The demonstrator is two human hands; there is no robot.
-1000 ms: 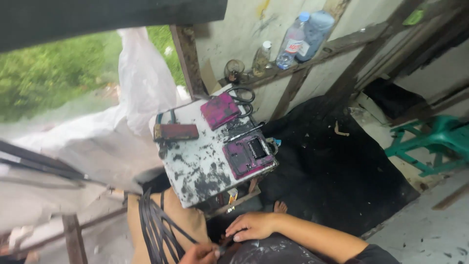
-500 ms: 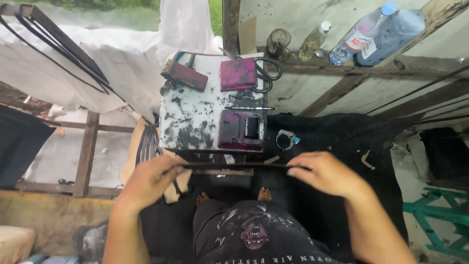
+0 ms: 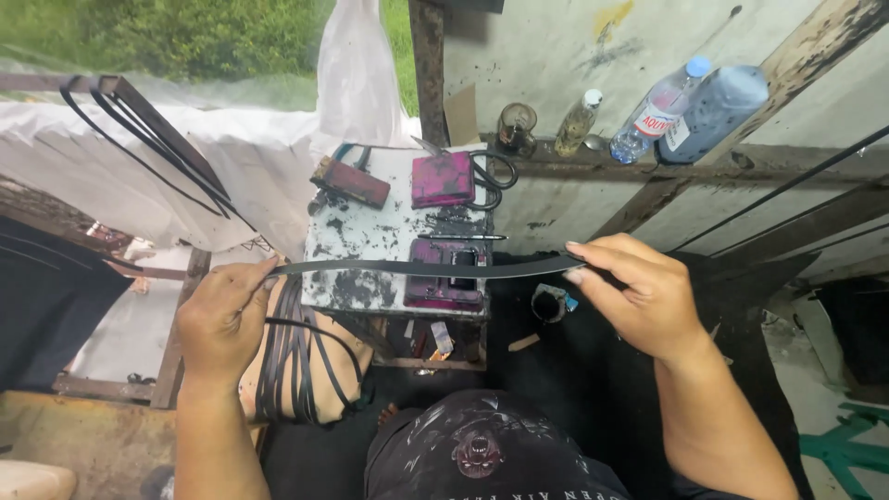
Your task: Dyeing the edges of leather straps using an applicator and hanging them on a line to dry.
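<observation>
Black rubber-like strip (image 3: pixel 426 268) is being held level between both hands above the stained work block (image 3: pixel 370 243).

Left hand (image 3: pixel 222 319) is pinching one end, fingers (image 3: pixel 262 274) closed narrow on it; right hand (image 3: pixel 639 296) is pinching the other end, fingertips (image 3: pixel 576 275) pressed onto the band, remaining fingers curling loosely; the strip is spanning between them with almost no sag, so it is judged light, flexible and somewhat springy, not fragile, best gripped flat near the ends; further black strips (image 3: pixel 296 361) are hanging beside the left wrist; magenta-stained pads (image 3: pixel 443 179), scissors (image 3: pixel 491 176) and a small jar (image 3: pixel 517 125) are lying beyond; plastic bottles (image 3: pixel 690 106) are leaning on the ledge, well apart.
</observation>
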